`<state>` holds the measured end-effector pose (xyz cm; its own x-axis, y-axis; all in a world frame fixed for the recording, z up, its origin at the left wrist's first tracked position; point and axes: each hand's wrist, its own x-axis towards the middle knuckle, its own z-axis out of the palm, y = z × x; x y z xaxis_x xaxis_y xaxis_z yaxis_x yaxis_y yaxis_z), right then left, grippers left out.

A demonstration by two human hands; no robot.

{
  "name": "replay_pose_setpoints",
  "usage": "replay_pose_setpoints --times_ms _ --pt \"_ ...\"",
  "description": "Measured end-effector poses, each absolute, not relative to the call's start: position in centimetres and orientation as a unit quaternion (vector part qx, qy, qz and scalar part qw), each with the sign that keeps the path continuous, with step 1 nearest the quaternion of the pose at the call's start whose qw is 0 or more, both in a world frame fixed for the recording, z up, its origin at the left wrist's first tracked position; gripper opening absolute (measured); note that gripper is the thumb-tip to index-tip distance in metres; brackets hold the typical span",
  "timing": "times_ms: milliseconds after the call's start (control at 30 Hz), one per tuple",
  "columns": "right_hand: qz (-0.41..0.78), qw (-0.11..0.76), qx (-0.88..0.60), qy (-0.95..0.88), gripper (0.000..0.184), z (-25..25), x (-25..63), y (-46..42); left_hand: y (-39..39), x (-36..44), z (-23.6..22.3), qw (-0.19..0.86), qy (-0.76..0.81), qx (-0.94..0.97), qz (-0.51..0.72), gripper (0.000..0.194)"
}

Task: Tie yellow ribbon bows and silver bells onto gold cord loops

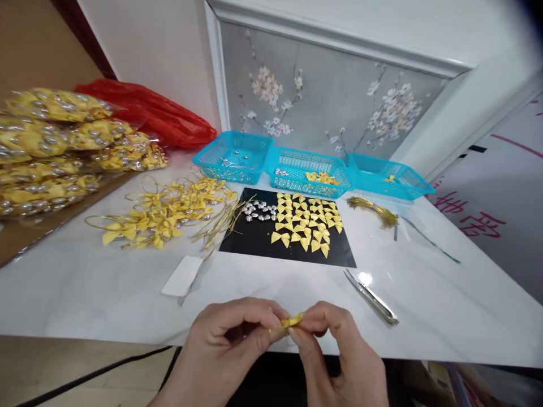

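Observation:
Between the fingertips of my two hands is a small yellow ribbon bow (pixel 292 321), just over the table's front edge. My left hand (pixel 237 339) pinches its left side with thumb and forefinger. On the other side, my right hand (pixel 335 350) pinches its right end. The fingers partly cover the bow. Beyond them, a black mat (pixel 250 243) carries rows of yellow bows (pixel 300 226) and a cluster of silver beads (pixel 258 211). Tweezers (pixel 372 298) lie to the right of the mat, near my right hand.
Blue baskets (pixel 233 175) line the wall. Finished-looking bows with gold cord (pixel 161 215) heap at left, beside loose gold cords (pixel 220 223) and a white card (pixel 182 276). Bagged bows (pixel 51 141) and a red plastic bag (pixel 153 113) stand far left. A gold cord bundle (pixel 375 210) lies right.

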<state>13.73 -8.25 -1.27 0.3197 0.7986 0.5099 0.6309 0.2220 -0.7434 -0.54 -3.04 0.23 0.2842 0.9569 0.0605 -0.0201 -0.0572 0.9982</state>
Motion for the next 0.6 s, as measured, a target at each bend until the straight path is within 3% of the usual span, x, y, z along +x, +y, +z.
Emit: replay_pose_setpoints --times_ms 167,300,433,600 --pt "0.138 0.506 -0.546 -0.653 0.008 -1.2 15.9 -7.0 -2.7 -0.9 -0.1 0.584 0.428 0.556 0.408 0.014" --pt "0.301 0.464 -0.503 -0.664 0.015 -0.2 17.9 -5.6 -2.4 -1.1 0.1 0.63 0.429 0.544 0.351 0.009" --pt "0.532 0.364 -0.474 -0.6 0.019 0.7 18.2 -4.2 -2.3 -1.2 0.0 0.705 0.396 0.513 0.288 0.02" --pt "0.621 0.296 -0.419 -0.592 0.022 0.8 18.0 -3.3 -2.2 -1.5 -0.1 0.751 0.361 0.497 0.241 0.032"
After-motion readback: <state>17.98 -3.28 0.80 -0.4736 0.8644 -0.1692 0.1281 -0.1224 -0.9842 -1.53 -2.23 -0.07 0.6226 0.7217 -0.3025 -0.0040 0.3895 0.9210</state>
